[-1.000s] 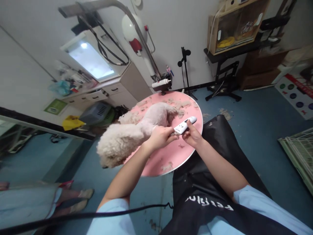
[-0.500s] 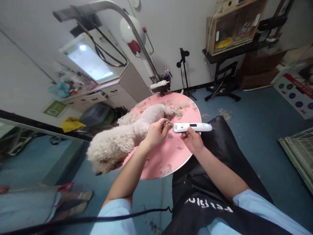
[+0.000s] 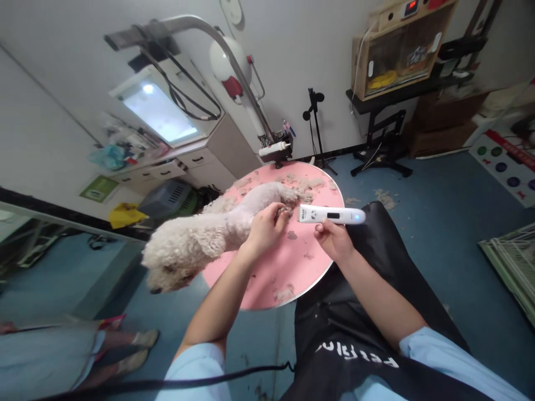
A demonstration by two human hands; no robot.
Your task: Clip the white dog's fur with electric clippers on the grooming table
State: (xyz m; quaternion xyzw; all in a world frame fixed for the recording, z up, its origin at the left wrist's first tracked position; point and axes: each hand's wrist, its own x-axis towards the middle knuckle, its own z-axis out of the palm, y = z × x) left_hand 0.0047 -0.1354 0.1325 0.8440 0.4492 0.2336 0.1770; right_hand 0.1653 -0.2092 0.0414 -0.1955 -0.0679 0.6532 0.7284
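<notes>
A curly cream dog is on the round pink table, its body clipped short and its head woolly, hanging out past the left edge. My left hand is closed around the dog's paw, which shows only in part beyond my fingertips. In my right hand lies a white hair clipper, held level, its blade end toward the paw with a small gap between them. A blue light glows near the clipper's rear end. Tufts of cut fur are scattered over the table.
A metal grooming arm with hanging straps rises behind the table. A black stand and a wooden cabinet are by the wall. Another person is at lower left. A black cord crosses in front; a black apron covers my lap.
The clipper has moved slightly right, away from the paw, and a blue light now shows on it. The dog's head has shifted a little left. My left hand keeps its grip.
</notes>
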